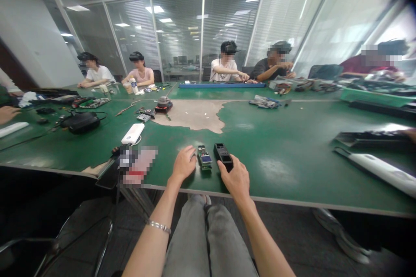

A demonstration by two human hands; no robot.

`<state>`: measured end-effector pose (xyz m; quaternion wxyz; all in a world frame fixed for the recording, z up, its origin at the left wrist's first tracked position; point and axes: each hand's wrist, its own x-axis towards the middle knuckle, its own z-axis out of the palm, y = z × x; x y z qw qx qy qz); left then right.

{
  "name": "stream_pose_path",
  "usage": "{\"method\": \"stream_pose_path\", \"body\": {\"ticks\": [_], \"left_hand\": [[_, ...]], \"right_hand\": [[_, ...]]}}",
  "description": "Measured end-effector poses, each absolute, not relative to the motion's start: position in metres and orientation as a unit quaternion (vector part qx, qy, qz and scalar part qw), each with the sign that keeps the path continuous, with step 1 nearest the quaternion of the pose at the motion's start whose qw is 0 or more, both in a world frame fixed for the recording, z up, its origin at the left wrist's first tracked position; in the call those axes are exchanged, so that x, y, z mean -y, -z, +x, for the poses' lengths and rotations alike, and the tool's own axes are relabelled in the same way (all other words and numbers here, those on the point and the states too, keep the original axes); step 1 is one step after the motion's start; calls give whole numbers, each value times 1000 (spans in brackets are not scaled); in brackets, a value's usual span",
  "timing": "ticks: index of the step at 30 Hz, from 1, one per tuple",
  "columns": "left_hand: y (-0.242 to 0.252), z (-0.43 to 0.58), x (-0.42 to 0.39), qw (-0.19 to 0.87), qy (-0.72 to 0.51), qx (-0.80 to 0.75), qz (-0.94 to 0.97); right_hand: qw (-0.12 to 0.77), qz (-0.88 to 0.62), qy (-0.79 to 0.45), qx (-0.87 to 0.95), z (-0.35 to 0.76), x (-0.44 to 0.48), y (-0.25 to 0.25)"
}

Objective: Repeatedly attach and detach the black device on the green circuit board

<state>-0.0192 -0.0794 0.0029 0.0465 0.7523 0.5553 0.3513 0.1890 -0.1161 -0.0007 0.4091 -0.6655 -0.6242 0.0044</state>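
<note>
A green circuit board with a small blue-grey screen lies on the table in front of me. Close to its left side, my left hand rests on the tabletop, loosely curved and holding nothing. To the right of the board is a black plastic device housing with rectangular openings in its face. My right hand grips the near end of this housing, thumb on the left and fingers around the right side. Part of the housing is hidden by that hand.
On the green table, a white power bank and a phone-like dark object lie left. A bare tan patch spreads beyond the board. A black case sits farther left, a long white device right. Several people sit opposite.
</note>
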Motion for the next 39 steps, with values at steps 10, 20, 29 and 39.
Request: {"method": "stream_pose_path", "body": {"ticks": [10, 20, 29, 39], "left_hand": [[-1, -18, 78, 49, -352, -564, 746], [-3, -18, 78, 30, -329, -557, 762], [-3, -18, 79, 29, -329, -558, 761], [0, -20, 79, 31, -356, -558, 749]], "right_hand": [[418, -673, 3, 610, 189, 118, 3], [411, -670, -4, 618, 190, 120, 4], [390, -670, -4, 631, 189, 119, -1], [391, -678, -19, 622, 188, 123, -10]]}}
